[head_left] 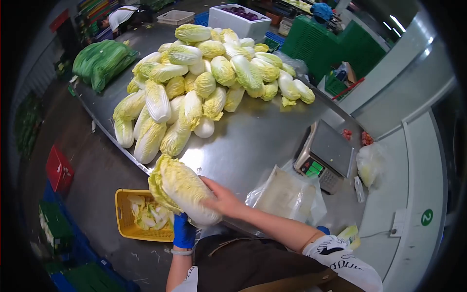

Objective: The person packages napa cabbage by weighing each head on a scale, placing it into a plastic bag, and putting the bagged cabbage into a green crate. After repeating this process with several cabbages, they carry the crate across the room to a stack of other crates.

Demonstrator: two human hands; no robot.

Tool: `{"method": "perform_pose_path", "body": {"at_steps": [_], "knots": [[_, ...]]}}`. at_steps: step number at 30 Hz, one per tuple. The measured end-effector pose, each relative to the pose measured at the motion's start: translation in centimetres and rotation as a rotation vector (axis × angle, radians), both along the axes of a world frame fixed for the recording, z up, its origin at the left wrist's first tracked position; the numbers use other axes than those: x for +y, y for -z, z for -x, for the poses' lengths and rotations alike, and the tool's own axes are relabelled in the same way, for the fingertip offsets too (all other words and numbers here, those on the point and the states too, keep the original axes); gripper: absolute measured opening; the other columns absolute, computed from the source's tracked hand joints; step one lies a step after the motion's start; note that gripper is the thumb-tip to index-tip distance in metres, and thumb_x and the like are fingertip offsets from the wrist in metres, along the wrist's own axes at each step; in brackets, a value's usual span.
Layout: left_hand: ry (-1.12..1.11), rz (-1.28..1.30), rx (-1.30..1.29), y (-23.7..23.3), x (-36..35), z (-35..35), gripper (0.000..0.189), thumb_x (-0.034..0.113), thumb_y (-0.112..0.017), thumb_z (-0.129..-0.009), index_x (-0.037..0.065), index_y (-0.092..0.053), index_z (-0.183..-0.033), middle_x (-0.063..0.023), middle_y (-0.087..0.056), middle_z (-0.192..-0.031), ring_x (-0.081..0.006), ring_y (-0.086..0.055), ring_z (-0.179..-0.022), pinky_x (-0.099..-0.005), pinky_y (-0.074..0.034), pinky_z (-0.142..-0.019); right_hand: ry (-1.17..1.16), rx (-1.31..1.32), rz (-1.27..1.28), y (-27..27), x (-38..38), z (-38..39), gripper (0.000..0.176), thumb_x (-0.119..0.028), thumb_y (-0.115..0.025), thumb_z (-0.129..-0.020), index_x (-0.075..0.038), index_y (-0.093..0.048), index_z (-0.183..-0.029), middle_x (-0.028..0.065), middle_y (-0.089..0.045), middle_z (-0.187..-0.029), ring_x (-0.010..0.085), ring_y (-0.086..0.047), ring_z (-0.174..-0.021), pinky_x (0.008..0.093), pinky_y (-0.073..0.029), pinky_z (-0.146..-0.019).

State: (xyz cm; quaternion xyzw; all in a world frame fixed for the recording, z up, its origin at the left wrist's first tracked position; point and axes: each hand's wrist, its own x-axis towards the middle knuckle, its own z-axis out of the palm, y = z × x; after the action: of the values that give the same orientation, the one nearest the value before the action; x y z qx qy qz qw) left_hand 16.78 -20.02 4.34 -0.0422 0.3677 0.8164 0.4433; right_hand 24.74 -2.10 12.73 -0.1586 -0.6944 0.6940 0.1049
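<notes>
A napa cabbage with a white base and loose yellow-green outer leaves is held in front of me, over the near edge of the metal table. My left hand, in a blue glove, grips it from below; most of its fingers are hidden behind the cabbage. On the right side of the same cabbage, my bare right hand presses near its base. Beyond it on the table lies a large pile of napa cabbages. Below the cabbage, a yellow basket on the floor holds loose leaves.
A weighing scale and clear plastic bags are on the right of the table. A green net sack sits at its far left. Behind are a white foam box of purple produce, green crates and a bending person.
</notes>
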Motion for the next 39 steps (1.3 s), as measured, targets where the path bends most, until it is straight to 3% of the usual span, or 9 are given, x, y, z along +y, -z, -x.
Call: {"method": "perform_pose_path", "body": {"at_steps": [4,14,17,20,27,28,32,36,39], "knots": [[-0.193,0.387,0.600,-5.9,1.0,1.1,0.059,0.013,-0.072,-0.081,0.002,-0.044,-0.131,-0.0094,-0.054,-0.124,-0.0197,-0.053,-0.109,-0.0321,-0.042,-0.095,0.165,-0.004,0.068,1.9,-3.7,3.0,0.086,-0.027,-0.078,-0.075,0.005,-0.029,-0.138,0.0163,-0.051,-0.127,0.0241,-0.050,-0.118,0.0341,-0.039,-0.101],[-0.818,0.302,0.188,-4.6,-4.7,4.7,0.043,0.012,-0.064,-0.084,0.004,-0.051,-0.125,-0.0066,-0.057,-0.112,-0.0192,-0.058,-0.097,-0.0349,-0.048,-0.086,0.421,-0.015,1.391,2.8,-4.4,2.9,0.066,-0.050,-0.050,-0.089,-0.009,-0.037,-0.139,0.0138,-0.047,-0.138,0.0309,-0.046,-0.127,0.0483,-0.035,-0.107],[-0.743,0.287,0.212,2.5,-11.6,9.9,0.051,0.017,-0.066,-0.087,0.004,-0.045,-0.132,-0.0074,-0.053,-0.124,-0.0203,-0.053,-0.111,-0.0344,-0.045,-0.093,0.272,0.061,1.321,2.2,-2.8,2.7,0.066,-0.047,-0.050,-0.091,-0.006,-0.035,-0.140,0.0148,-0.046,-0.138,0.0304,-0.045,-0.127,0.0478,-0.033,-0.109],[-0.799,0.856,0.303,7.8,-15.0,13.1,0.062,0.020,-0.065,-0.089,0.001,-0.036,-0.140,-0.0102,-0.046,-0.136,-0.0194,-0.050,-0.117,-0.0335,-0.041,-0.099,0.261,-0.038,1.100,2.8,-2.9,2.5,0.064,-0.037,-0.057,-0.090,-0.002,-0.034,-0.139,0.0154,-0.047,-0.136,0.0294,-0.047,-0.124,0.0455,-0.035,-0.108],[0.207,0.024,0.634,-3.2,-2.1,5.5,0.077,0.021,-0.062,-0.084,0.004,-0.023,-0.148,-0.0123,-0.037,-0.144,-0.0227,-0.038,-0.132,-0.0337,-0.034,-0.106,0.147,-0.027,0.654,5.7,-5.1,2.2,0.066,-0.028,-0.062,-0.090,0.002,-0.029,-0.139,0.0139,-0.044,-0.135,0.0251,-0.044,-0.124,0.0379,-0.036,-0.104],[0.242,0.291,0.601,-3.9,-0.8,4.5,0.078,0.026,-0.063,-0.082,0.002,-0.025,-0.146,-0.0144,-0.038,-0.144,-0.0255,-0.041,-0.130,-0.0359,-0.033,-0.108,0.150,-0.033,0.564,5.5,-4.8,1.8,0.067,-0.029,-0.063,-0.090,0.002,-0.029,-0.139,0.0138,-0.044,-0.136,0.0250,-0.044,-0.125,0.0373,-0.036,-0.104],[0.407,0.095,0.091,-0.6,0.8,6.5,0.061,0.028,-0.053,-0.089,-0.001,-0.036,-0.140,-0.0159,-0.047,-0.137,-0.0278,-0.047,-0.125,-0.0388,-0.035,-0.108,0.022,-0.278,-0.830,-1.1,0.1,-2.8,0.072,-0.027,-0.066,-0.085,0.000,-0.029,-0.140,0.0162,-0.036,-0.142,0.0325,-0.038,-0.130,0.0431,-0.033,-0.108],[0.815,0.231,-0.246,0.3,4.9,6.8,0.051,0.026,-0.053,-0.093,-0.004,-0.044,-0.133,-0.0164,-0.056,-0.127,-0.0248,-0.058,-0.112,-0.0378,-0.044,-0.099,-0.229,0.008,-1.684,-2.9,4.1,-7.5,0.079,-0.027,-0.073,-0.072,-0.018,-0.035,-0.140,0.0166,-0.040,-0.139,0.0338,-0.042,-0.127,0.0473,-0.038,-0.103],[1.142,0.235,-0.376,0.2,9.8,4.4,0.054,0.039,-0.042,-0.099,-0.001,-0.042,-0.136,-0.0127,-0.053,-0.132,-0.0240,-0.052,-0.119,-0.0354,-0.040,-0.103,-0.241,-0.177,-1.315,-3.2,5.2,-11.2,0.089,-0.024,-0.078,-0.061,-0.019,-0.036,-0.140,0.0170,-0.043,-0.134,0.0335,-0.045,-0.122,0.0483,-0.037,-0.102]]}}
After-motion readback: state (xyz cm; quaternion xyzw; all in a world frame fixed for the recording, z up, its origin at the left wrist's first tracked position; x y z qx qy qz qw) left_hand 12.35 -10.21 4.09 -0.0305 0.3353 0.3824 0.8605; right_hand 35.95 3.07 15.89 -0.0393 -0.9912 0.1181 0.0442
